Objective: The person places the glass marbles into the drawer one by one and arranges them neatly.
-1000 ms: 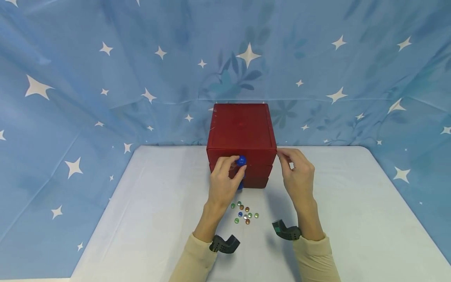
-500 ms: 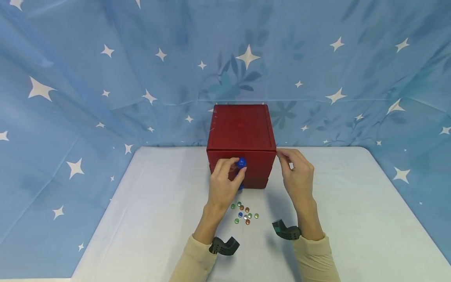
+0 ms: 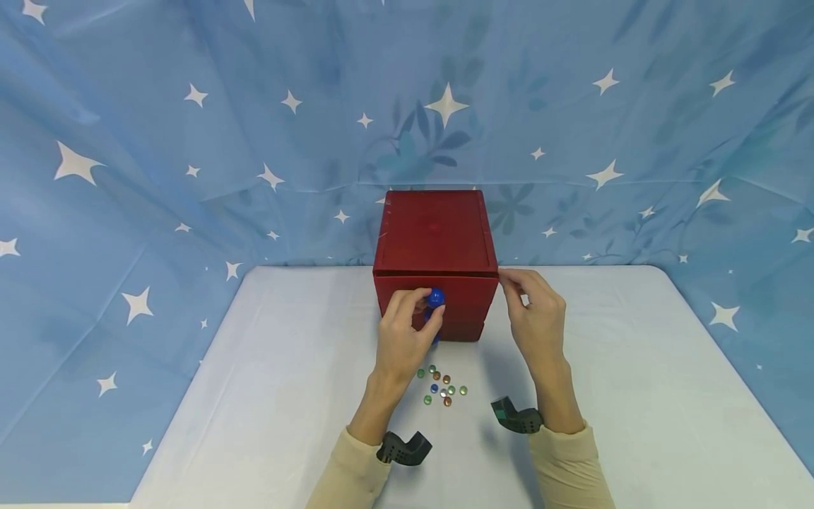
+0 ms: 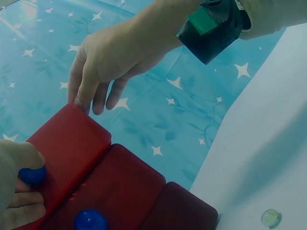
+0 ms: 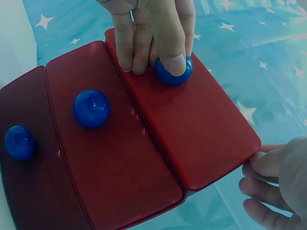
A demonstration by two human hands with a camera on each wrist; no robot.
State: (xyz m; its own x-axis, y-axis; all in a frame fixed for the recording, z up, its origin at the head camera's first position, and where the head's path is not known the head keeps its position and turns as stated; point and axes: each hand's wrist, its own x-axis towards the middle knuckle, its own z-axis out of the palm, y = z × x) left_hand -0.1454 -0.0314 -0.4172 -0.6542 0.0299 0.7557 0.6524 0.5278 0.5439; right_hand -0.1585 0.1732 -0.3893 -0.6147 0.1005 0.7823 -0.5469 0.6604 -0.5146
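A red chest of three drawers stands toward the back of the white table, each drawer bearing a round blue knob. My left hand pinches the top drawer's knob between thumb and fingers. The top drawer front stands slightly out from the chest. At its upper right corner, thumb and index fingertip of my right hand pinch at the edge, the other fingers curled below. The middle knob and the lowest knob show in the right wrist view.
Several small glass beads, such as a blue one and a pale green one, lie on the white table before the chest. A blue curtain with white stars hangs close behind and along the sides.
The top drawer has slid a little outward with my left hand on its knob, and a dark gap now shows above its front. My right hand has stayed at the corner.
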